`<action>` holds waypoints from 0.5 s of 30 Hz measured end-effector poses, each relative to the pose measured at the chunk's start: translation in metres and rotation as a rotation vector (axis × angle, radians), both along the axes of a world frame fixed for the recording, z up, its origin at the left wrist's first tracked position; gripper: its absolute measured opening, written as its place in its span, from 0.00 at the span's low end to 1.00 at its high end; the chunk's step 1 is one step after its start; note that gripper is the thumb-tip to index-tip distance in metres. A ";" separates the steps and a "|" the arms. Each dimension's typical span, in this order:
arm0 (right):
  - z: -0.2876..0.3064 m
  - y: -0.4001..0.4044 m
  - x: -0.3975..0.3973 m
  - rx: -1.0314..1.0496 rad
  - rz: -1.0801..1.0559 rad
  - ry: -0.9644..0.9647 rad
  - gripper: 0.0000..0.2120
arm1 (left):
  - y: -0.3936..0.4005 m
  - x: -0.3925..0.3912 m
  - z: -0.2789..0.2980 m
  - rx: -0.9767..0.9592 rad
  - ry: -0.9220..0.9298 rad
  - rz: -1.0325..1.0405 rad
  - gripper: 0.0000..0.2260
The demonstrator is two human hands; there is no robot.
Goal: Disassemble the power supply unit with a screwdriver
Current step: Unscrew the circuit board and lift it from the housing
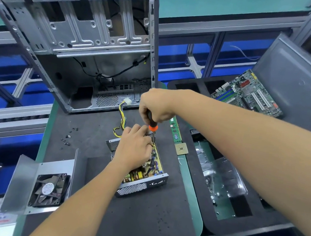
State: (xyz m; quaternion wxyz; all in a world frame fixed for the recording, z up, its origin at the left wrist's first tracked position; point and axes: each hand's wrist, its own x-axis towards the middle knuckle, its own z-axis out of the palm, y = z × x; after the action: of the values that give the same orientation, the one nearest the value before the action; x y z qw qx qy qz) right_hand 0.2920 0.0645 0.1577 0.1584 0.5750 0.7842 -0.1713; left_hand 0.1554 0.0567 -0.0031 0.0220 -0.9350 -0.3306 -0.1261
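Left hand [134, 149] rests inside the lidless power supply unit [144, 179]; right hand [155, 105] grips upright screwdriver [152, 124].

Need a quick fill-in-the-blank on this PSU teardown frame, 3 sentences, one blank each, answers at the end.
1. The right hand grips a screwdriver whose handle is black and ____.
2. The left hand rests on the opened power supply unit, whose circuit board is ____ in colour.
3. The removed cover lying to the left of the unit carries a black ____.

Missing words: orange; yellow; fan
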 end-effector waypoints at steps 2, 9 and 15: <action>-0.004 0.004 0.000 -0.032 -0.060 -0.011 0.10 | 0.000 0.001 0.000 -0.005 -0.004 -0.001 0.18; -0.009 0.006 -0.012 -0.007 -0.024 -0.191 0.04 | 0.000 0.000 0.000 -0.002 -0.005 0.008 0.18; 0.003 0.004 0.000 -0.008 0.049 -0.064 0.13 | 0.001 0.001 -0.001 0.008 0.003 0.004 0.17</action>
State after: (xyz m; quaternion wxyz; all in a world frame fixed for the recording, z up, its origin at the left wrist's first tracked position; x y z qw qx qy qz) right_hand 0.2920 0.0685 0.1607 0.1900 0.5601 0.7919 -0.1519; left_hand 0.1564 0.0574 -0.0037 0.0267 -0.9345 -0.3318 -0.1258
